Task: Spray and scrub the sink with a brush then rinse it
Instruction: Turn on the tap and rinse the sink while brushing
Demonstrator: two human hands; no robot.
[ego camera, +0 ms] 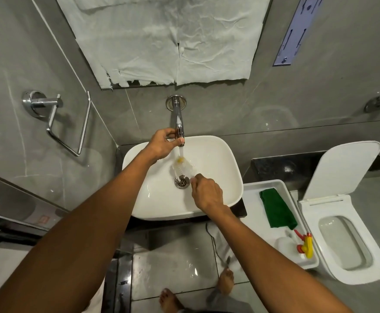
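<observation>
A white basin sink (220, 159) sits on a dark counter, with a metal drain (181, 182) at its middle. Water runs from the chrome wall tap (178, 119). My left hand (164, 143) grips the tap's spout end. My right hand (207, 193) holds the handle of a white bristle brush (181, 167) with a yellow tip, and the brush head lies under the water stream just above the drain. A spray bottle (294, 246) with a red and yellow trigger lies in a white tray (252, 199) to the right of the sink.
A green cloth (277, 208) also lies in the tray. A toilet (342, 233) with raised lid stands at the right. A chrome towel holder (56, 118) hangs on the left wall. Crumpled paper (162, 37) covers the mirror above. My bare feet stand on the wet floor tiles.
</observation>
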